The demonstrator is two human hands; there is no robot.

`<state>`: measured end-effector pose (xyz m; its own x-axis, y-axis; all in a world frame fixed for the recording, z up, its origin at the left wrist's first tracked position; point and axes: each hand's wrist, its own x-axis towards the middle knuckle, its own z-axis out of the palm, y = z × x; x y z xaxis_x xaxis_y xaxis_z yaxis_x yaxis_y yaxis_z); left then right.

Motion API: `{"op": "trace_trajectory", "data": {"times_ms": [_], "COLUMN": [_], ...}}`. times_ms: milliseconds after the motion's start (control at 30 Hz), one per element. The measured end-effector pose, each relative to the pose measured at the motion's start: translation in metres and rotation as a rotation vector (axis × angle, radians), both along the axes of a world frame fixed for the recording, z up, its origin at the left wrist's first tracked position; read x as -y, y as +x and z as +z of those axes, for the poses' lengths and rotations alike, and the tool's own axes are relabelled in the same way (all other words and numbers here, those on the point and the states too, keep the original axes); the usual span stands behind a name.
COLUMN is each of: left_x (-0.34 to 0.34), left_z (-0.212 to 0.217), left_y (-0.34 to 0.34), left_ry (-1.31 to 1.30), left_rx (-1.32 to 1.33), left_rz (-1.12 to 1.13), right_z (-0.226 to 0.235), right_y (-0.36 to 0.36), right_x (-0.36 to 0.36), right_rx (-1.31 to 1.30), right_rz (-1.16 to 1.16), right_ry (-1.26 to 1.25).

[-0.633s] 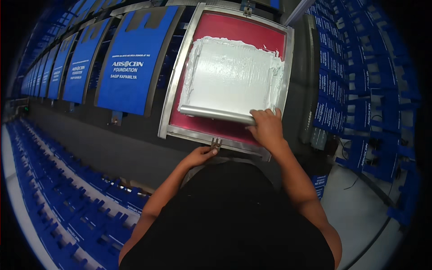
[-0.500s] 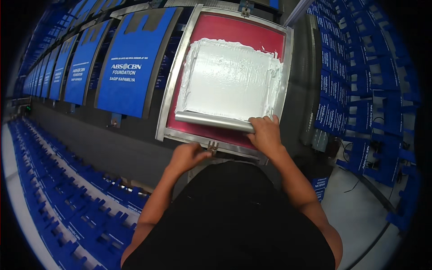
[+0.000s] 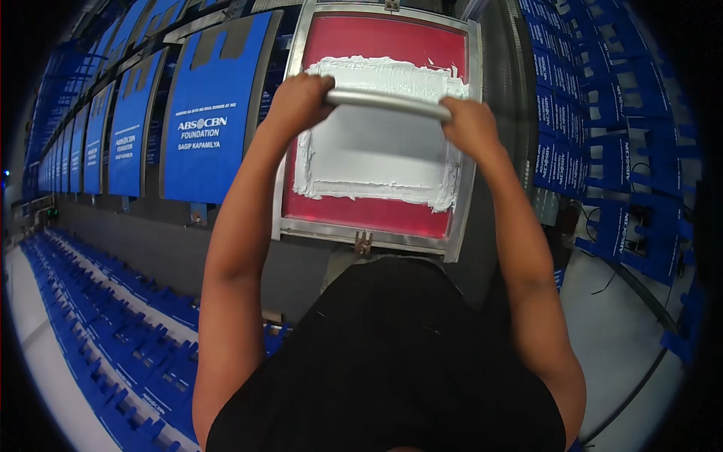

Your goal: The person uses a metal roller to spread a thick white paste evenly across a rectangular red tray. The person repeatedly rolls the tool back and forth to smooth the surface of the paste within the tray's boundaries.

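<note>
A long silver squeegee (image 3: pixel 388 102) lies crosswise over the upper part of a printing screen. My left hand (image 3: pixel 303 102) is closed round its left end, and my right hand (image 3: pixel 471 124) grips the right end. Beneath it, white ink (image 3: pixel 376 154) covers the middle of the screen, with thick ridges along its borders. The red mesh (image 3: pixel 388 39) shows above and below the ink. A metal frame (image 3: pixel 361 237) surrounds the mesh, with a small metal clamp (image 3: pixel 363 244) at its near edge. Whatever lies under the screen is hidden.
Blue bags (image 3: pixel 209 113) with white print lie on boards in a row to the left. More blue bags (image 3: pixel 561 135) hang or lie in rows at the right, and others (image 3: pixel 113 339) line the lower left. A dark cable (image 3: pixel 640 301) runs along the right.
The squeegee has moved from the screen's near edge to its far part. My left hand has come up from the near clamp and taken hold of the squeegee's left end.
</note>
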<state>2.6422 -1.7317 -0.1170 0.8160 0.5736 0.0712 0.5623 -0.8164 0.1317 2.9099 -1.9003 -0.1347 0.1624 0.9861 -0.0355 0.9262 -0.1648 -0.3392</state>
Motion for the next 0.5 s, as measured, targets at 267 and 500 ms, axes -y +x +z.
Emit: {"op": "trace_trajectory", "data": {"times_ms": [267,500], "left_x": [0.034,0.141], "left_z": [-0.077,-0.011], "left_y": [-0.031,-0.105], "left_ry": [-0.029,-0.285], "left_rx": [0.001,-0.076], "left_rz": [-0.008,0.041], "right_z": [-0.071,-0.001], "right_y": [-0.038,-0.101], "right_x": [0.021,0.132], "right_rx": [0.141,-0.102], "right_rz": [0.026,0.022], "right_ry": [-0.055,-0.157]}}
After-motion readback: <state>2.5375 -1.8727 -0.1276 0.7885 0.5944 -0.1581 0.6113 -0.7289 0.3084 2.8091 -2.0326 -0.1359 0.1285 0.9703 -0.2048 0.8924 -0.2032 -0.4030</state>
